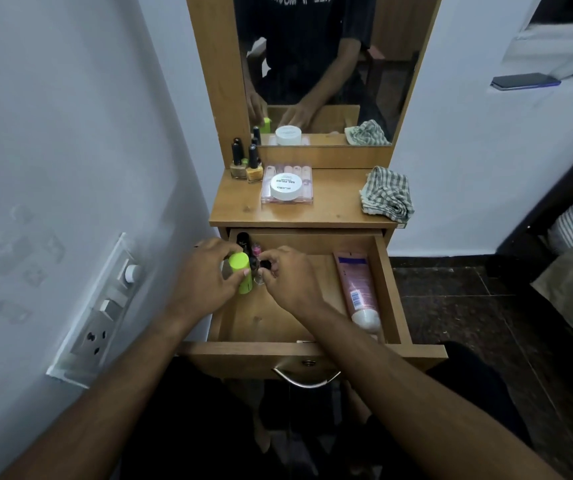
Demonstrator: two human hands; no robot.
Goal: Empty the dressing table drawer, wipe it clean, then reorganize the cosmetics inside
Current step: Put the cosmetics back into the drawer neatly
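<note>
Wooden drawer [390, 292]: pulled out below the dressing table surface [333, 206], metal handle [306, 379] on its front
Left hand [205, 275]: over the drawer's far-left corner; fingers curled round a lime-green container [240, 273], thumb tip on its side
Lime-green container: upright, slightly tilted, inside the drawer at far left
Right hand [290, 278]: just beside the left; fingertips pinch the dark cap of a small bottle [263, 268]
Small bottles in drawer [248, 245]: a cluster at the far-left corner, partly hidden by both hands; count cannot be told
Pink tube [357, 285]: lying flat along the drawer's right wall, white cap toward the front
Nail polish bottles [247, 164]: standing at the surface's far-left corner, dark caps
Clear box [287, 199]: mid-surface, a white round jar [285, 186] resting on it
Checked cloth [387, 195]: bunched at the surface's right edge
Mirror [326, 64]: behind the surface, reflecting the hands, jar and cloth
Wall switch panel [101, 313]: left of the drawer
Phone [524, 81]: on a white ledge, upper right
</note>
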